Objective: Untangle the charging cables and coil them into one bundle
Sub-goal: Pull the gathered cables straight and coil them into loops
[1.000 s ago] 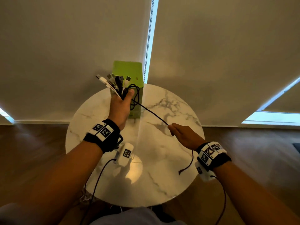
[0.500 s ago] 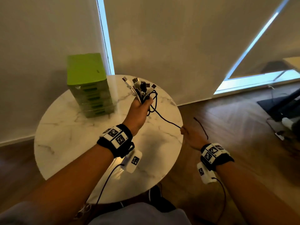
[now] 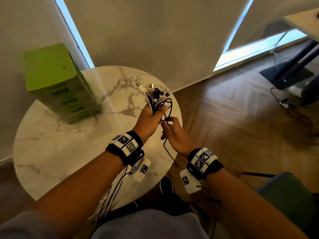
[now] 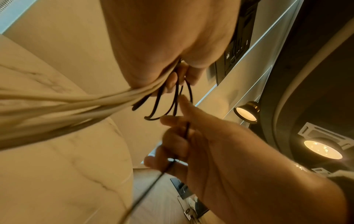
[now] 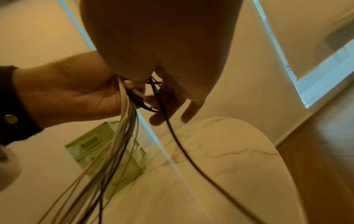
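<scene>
My left hand (image 3: 158, 109) is raised over the table's right side and grips a bundle of white and black charging cables (image 3: 151, 94), plug ends fanned upward. The white cables (image 4: 57, 103) trail back under my left forearm (image 3: 107, 200). A black cable (image 3: 168, 104) forms loops beside my left thumb. Just right of and below the left hand, my right hand (image 3: 166, 120) pinches this black cable (image 4: 186, 128), which runs through its curled fingers (image 4: 172, 144). Its loose tail (image 3: 168, 152) hangs toward the table edge. In the right wrist view the black cable (image 5: 182, 144) drops from the hands.
A green drawer box (image 3: 57, 83) stands at the back left of the round marble table (image 3: 60, 152). My hands are over the table's right edge, above wooden floor (image 3: 233, 126). A dark stand (image 3: 290, 73) is at the far right and a teal seat (image 3: 290, 195) at the near right.
My right hand has come in from far out on the right to sit against the left hand, and the taut black cable now hangs in slack loops. The head view has swung right.
</scene>
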The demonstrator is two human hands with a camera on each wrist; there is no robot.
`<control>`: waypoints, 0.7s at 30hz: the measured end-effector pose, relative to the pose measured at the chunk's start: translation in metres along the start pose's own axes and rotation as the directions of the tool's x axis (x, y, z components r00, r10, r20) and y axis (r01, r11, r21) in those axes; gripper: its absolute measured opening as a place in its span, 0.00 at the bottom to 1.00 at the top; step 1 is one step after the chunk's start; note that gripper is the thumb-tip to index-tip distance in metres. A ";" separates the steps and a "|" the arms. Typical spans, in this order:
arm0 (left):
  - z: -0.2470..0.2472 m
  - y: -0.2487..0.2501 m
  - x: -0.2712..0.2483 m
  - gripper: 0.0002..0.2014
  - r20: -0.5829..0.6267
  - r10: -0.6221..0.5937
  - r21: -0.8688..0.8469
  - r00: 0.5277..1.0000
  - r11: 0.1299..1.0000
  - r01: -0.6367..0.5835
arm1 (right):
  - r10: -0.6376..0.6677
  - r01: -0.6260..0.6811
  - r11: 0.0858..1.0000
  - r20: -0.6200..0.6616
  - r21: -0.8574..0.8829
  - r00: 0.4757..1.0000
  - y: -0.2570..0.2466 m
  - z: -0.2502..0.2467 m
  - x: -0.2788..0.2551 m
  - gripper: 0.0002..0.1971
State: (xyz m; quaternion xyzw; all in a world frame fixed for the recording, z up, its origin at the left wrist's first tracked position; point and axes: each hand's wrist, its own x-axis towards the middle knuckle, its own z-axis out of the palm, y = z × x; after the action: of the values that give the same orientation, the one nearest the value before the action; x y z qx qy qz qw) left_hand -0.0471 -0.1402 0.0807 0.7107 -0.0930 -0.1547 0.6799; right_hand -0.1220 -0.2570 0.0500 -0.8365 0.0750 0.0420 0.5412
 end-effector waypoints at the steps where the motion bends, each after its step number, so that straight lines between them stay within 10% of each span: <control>1: -0.003 0.000 0.002 0.12 -0.026 0.003 -0.004 1.000 1.000 -0.003 | 0.005 -0.003 0.999 -0.045 0.054 0.999 0.004 -0.002 0.000 0.16; 5: -0.022 0.000 0.013 0.09 -0.137 -0.048 -0.090 0.989 0.995 0.036 | 0.177 -0.157 0.976 -0.131 0.151 0.975 0.046 -0.020 0.004 0.15; 9: -0.039 0.007 0.021 0.05 -0.179 -0.099 -0.141 0.979 0.987 0.074 | 0.496 -0.453 0.858 0.157 -0.242 0.854 0.114 -0.038 0.005 0.17; 11: -0.044 0.009 0.021 0.06 -0.163 -0.102 -0.145 0.981 0.986 0.078 | 0.525 -0.405 0.791 0.170 -0.460 0.834 0.146 -0.036 0.011 0.41; 14: -0.046 0.008 0.019 0.06 -0.123 -0.102 -0.144 0.987 0.986 0.084 | 0.273 -0.189 0.861 0.116 -0.472 0.955 0.091 -0.020 0.015 0.57; 18: -0.043 0.006 0.018 0.07 -0.085 -0.119 -0.138 0.989 0.985 0.107 | -0.129 0.164 0.958 0.157 -0.236 0.979 -0.006 0.009 0.020 0.28; 21: -0.046 0.007 0.018 0.08 -0.093 -0.119 -0.121 0.989 0.987 0.107 | -0.192 0.217 0.961 0.150 -0.170 0.970 -0.031 0.021 0.026 0.10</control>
State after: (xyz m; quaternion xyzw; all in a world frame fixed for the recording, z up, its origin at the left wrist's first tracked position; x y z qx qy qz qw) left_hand -0.0141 -0.1039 0.0870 0.6811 -0.0092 -0.1625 0.7139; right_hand -0.0913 -0.2275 0.0653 -0.8817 -0.0521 0.0475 0.4665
